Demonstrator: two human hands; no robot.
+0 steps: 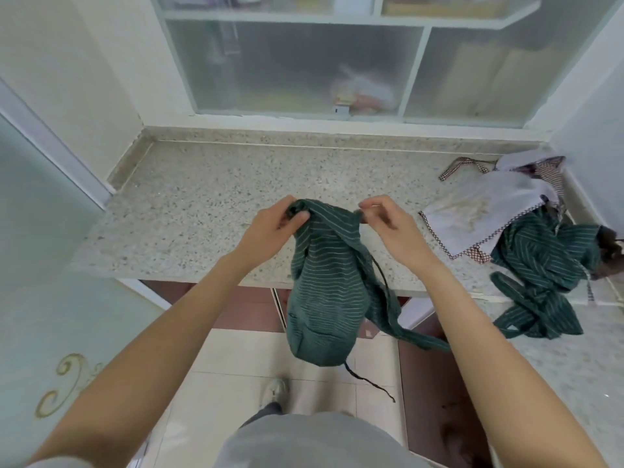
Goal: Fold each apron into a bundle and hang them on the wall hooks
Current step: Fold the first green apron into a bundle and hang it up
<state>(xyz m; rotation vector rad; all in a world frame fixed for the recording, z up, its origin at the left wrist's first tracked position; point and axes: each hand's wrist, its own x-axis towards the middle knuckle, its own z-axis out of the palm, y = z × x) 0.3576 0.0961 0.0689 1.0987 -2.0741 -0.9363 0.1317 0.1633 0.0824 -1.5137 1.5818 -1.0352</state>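
A dark green apron with thin white stripes (324, 292) hangs folded in front of the counter edge, held up by its top corners. My left hand (273, 226) pinches the top left corner. My right hand (391, 224) pinches the top right corner. A striped strap and a thin dark cord trail down from the bundle toward the floor. A second green striped apron (543, 265) lies crumpled on the counter at the right, its straps spilling over the front edge. A white apron with checked trim (486, 211) lies behind it. No wall hooks are in view.
A speckled stone counter (209, 211) runs across the middle, with frosted cabinet doors (297, 69) above its back edge. A pale glass door (40, 265) stands at the left. Below are tiled floor and my shoe (275, 390).
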